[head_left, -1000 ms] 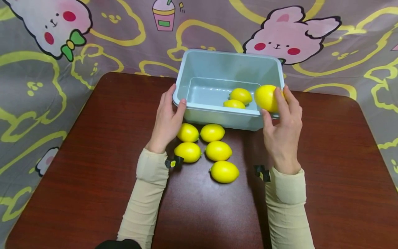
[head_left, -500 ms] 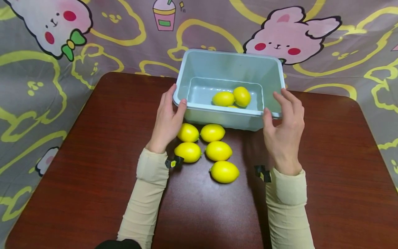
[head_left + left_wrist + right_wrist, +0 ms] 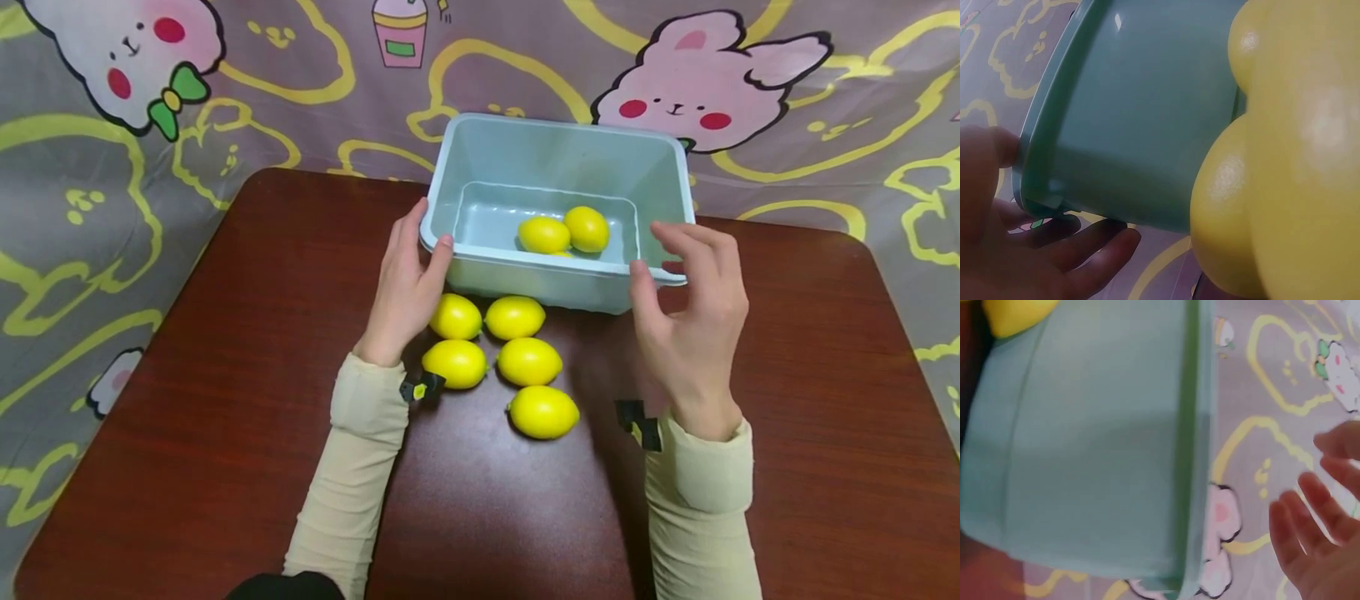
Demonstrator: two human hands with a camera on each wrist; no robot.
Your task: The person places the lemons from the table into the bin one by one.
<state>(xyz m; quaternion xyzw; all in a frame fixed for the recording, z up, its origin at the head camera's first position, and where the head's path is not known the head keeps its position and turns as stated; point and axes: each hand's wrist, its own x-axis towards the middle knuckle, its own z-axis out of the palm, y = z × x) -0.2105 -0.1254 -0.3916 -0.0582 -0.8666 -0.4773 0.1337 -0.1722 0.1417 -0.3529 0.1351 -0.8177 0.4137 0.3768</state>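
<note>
A light blue plastic bin stands at the back of the table. My left hand holds its front left corner, thumb over the rim and fingers along the outside wall. My right hand is above the front right corner with nothing in it, fingers bent and spread; the right wrist view shows them apart from the rim. Inside the bin lie two lemons, a left one and a right one, with a sliver of a third behind the front wall. Several lemons lie on the table before the bin.
The dark wood table has rounded back corners. A patterned cloth with cartoon rabbits hangs close behind the bin and down both sides. The lemons on the table sit between my forearms, two right beside my left wrist.
My right hand let a lemon go into the bin, and the lemons there shifted. It has since drawn back slightly right and toward me. The left hand keeps its hold.
</note>
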